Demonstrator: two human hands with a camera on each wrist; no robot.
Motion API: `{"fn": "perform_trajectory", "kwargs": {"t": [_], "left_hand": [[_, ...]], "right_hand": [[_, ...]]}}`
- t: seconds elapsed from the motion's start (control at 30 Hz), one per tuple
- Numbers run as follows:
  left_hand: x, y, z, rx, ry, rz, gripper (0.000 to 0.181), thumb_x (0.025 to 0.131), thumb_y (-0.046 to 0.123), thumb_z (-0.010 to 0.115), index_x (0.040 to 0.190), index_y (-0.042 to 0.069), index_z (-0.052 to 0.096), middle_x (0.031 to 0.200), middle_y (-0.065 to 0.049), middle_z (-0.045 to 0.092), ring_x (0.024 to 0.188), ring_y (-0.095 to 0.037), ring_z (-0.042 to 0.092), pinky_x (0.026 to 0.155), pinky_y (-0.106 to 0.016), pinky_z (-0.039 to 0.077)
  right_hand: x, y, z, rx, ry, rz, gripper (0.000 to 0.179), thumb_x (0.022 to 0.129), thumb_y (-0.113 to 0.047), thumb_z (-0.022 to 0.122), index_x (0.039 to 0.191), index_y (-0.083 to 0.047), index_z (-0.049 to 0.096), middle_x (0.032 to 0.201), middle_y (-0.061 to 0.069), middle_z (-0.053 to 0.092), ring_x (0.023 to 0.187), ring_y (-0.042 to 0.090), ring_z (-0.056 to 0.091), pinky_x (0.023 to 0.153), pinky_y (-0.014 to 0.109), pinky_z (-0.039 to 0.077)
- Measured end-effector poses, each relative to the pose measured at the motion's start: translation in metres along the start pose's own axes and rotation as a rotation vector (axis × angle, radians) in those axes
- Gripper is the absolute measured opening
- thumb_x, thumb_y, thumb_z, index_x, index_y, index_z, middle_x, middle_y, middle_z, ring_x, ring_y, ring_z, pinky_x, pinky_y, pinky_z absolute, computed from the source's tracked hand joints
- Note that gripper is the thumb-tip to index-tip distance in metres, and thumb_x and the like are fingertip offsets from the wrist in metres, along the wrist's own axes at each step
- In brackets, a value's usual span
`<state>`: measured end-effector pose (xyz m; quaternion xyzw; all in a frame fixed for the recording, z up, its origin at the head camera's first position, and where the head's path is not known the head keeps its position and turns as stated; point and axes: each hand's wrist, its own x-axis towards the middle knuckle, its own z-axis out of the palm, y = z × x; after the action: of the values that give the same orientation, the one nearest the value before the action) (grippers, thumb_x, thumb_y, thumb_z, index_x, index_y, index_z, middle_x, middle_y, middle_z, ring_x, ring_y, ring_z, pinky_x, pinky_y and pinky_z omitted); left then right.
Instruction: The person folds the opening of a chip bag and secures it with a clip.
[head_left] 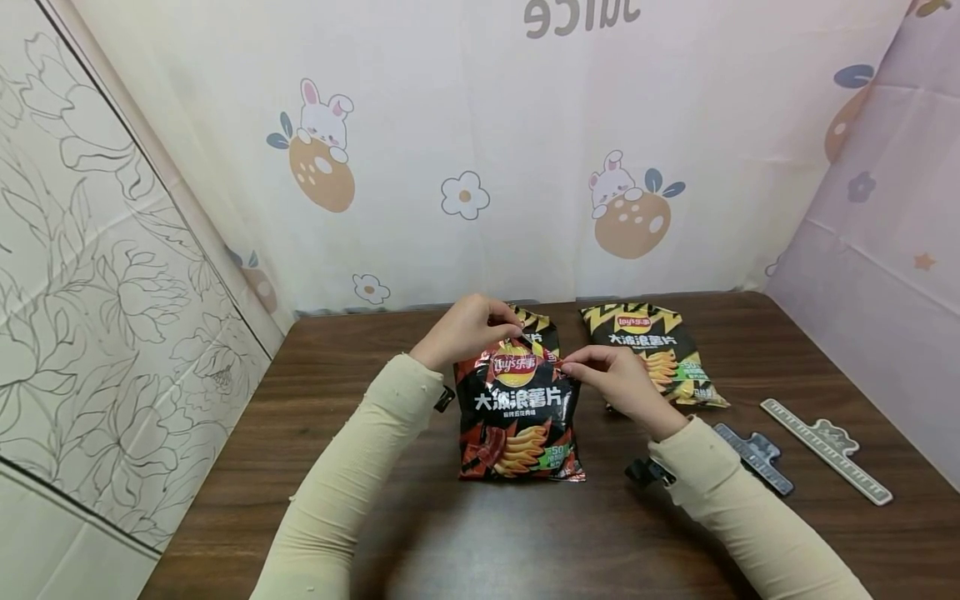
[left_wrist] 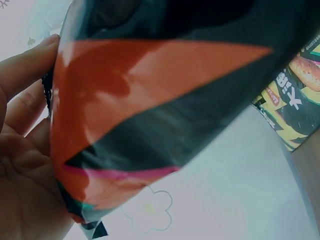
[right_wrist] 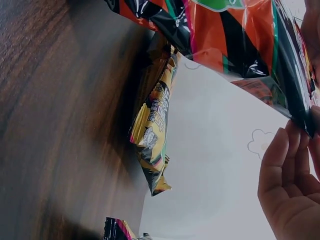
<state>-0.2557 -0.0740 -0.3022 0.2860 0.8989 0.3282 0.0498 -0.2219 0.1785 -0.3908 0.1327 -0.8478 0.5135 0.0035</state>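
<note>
Brown wooden table [head_left: 480, 537] spreads before the glossy red-and-black chip bag [head_left: 517, 417], left hand [head_left: 471, 327] and right hand [head_left: 624, 383] pinching its top edge, fingers [head_left: 592, 353] nearly closed.

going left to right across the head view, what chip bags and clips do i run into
Red-and-black chip bag → yellow-and-black chip bag → dark clip → pale clip. Left out: another yellow bag, mostly hidden behind the first.

Front bag [head_left: 517, 429]: near side of rear bag [head_left: 543, 330]. Side bag [head_left: 678, 354]: right of both. Left clip [head_left: 763, 457], right clip [head_left: 823, 451]: table [head_left: 337, 400], right side.
</note>
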Motion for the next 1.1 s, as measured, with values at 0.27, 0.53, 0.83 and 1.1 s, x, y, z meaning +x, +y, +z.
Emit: {"fn": "perform_trajectory", "kwargs": {"t": [0.27,0.53,0.83,1.1], "left_hand": [[0.000,0.002,-0.002,0.043,-0.005,-0.029,0.018,0.096,0.026,0.064,0.104,0.014,0.076,0.094,0.001,0.073,0.065,-0.011,0.059,0.059,-0.023,0.046],[-0.001,-0.002,0.002,0.012,-0.006,-0.032,0.017,0.098,0.022,0.062,0.107,0.014,0.074,0.096,0.000,0.074,0.078,-0.019,0.067,0.066,-0.025,0.048],[-0.003,-0.002,0.005,0.017,0.027,0.004,0.016,0.097,0.019,0.062,0.105,0.012,0.075,0.092,0.001,0.073,0.064,-0.011,0.057,0.059,-0.024,0.045],[-0.005,0.001,0.005,0.019,0.020,-0.004,0.018,0.098,0.019,0.062,0.107,0.011,0.074,0.093,0.000,0.073,0.062,-0.010,0.056,0.057,-0.022,0.042]], "right_hand": [[-0.003,-0.001,-0.002,0.006,-0.007,-0.027,0.023,0.092,-0.031,0.069,0.101,-0.011,0.075,0.094,0.009,0.070,0.054,0.012,0.039,0.057,0.029,0.040],[-0.004,0.000,-0.004,0.001,-0.009,-0.038,0.022,0.090,-0.037,0.070,0.097,-0.016,0.076,0.094,0.004,0.072,0.051,0.014,0.041,0.053,0.030,0.042],[-0.007,0.000,-0.010,-0.015,-0.053,-0.001,0.026,0.090,-0.040,0.070,0.102,-0.018,0.075,0.098,0.004,0.071,0.060,0.017,0.049,0.056,0.030,0.045],[-0.018,0.003,-0.027,-0.113,-0.033,-0.060,0.024,0.095,-0.037,0.065,0.108,-0.018,0.073,0.105,0.004,0.071,0.082,0.016,0.062,0.068,0.027,0.049]]}}
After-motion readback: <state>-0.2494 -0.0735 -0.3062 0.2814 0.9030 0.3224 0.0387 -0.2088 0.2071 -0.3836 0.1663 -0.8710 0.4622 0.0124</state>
